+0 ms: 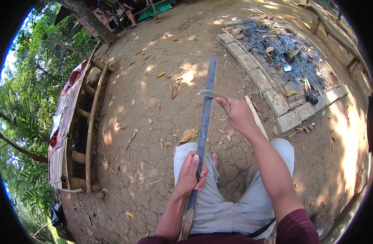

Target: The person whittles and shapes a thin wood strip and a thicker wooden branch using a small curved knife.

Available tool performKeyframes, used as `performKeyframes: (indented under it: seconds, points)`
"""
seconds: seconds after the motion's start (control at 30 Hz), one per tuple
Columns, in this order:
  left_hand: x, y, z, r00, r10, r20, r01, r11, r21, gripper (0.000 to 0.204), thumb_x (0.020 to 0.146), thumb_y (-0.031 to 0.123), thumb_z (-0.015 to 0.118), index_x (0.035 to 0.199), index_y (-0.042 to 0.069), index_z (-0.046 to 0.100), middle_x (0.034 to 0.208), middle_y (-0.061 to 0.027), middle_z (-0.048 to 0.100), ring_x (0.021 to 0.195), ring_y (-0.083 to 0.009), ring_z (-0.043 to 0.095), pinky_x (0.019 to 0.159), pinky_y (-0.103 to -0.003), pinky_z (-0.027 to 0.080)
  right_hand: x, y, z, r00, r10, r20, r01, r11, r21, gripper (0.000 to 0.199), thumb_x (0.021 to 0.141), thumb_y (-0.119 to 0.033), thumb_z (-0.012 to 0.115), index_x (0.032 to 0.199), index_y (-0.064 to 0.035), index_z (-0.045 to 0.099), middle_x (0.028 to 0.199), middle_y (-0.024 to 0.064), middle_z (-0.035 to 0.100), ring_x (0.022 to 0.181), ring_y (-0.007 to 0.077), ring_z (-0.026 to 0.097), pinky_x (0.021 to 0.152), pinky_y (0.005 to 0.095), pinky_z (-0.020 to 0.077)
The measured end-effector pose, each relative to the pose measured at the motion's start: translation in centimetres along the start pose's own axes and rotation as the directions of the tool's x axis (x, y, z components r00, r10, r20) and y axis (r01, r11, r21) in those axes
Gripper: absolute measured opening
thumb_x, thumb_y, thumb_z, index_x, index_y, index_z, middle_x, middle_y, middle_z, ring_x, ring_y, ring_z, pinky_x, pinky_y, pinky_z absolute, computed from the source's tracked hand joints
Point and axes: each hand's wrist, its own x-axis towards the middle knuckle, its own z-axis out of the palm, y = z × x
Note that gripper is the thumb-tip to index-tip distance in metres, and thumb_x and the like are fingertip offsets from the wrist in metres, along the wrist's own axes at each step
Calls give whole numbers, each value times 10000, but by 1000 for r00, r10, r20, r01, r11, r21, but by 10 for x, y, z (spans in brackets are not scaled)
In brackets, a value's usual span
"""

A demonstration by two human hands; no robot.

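Note:
A long, flat, dark grey strip [206, 118] with a brown wooden lower end slants up from my lap. My left hand [191, 173] is wrapped around its lower part, above my thigh. Farther up, my right hand [240, 116] is closed on a small knife with a curved, pale metal blade [205, 93]. That blade lies across the strip and appears to touch it. My right thumb points toward the strip, and my fingers hide most of the knife's handle.
Blocks [246, 62] border an ash-filled fire pit [292, 53] at the far right. On the left stands a low bamboo bench [68, 134]. Cracked earth [133, 118] with scattered dry leaves lies between them. A tree trunk [91, 20] and a seated person's leg [130, 17] are at the back.

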Motion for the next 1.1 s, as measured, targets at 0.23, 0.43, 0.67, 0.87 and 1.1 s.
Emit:
performKeyframes:
  seconds: [0.23,0.43,0.67,0.87,1.1]
  points:
    - [-17,-11,-1,999,-31,-18,31,999,-6,295,1094,363,273,1041,87,363,638,-51,409,331,-95,332,311,-252,338,16,9,-1,997,65,29,-64,998,-28,792,944,-701,381,748,5,681,724,267,639,751,472,629,656,531,478]
    - [-34,-21,1,998,-55,-19,54,998,-34,284,1096,352,271,1052,88,366,636,-55,408,332,-92,330,311,-250,337,19,11,-5,984,154,90,-150,987,-55,834,934,-726,364,737,24,672,736,270,641,772,471,630,677,522,489]
    - [-57,-34,-2,993,-115,-37,114,993,-31,284,1095,357,275,1067,86,356,658,-56,427,355,-94,348,332,-256,351,26,23,-4,994,107,13,-107,994,11,877,940,-735,332,706,47,651,712,281,629,758,473,628,695,536,477]
    - [-83,-38,-7,990,-143,2,142,988,67,280,1095,352,285,1071,85,367,667,-63,443,364,-93,352,346,-256,355,46,55,-9,975,218,-54,-215,975,58,875,951,-727,332,671,51,620,663,295,590,695,477,603,686,539,459]
    - [-53,-10,-12,989,-94,-115,86,994,-69,300,1085,386,317,1014,101,380,654,-67,454,341,-126,381,346,-289,396,7,21,-8,977,210,23,-211,967,144,843,969,-697,350,646,45,586,604,239,558,582,423,534,595,499,419]
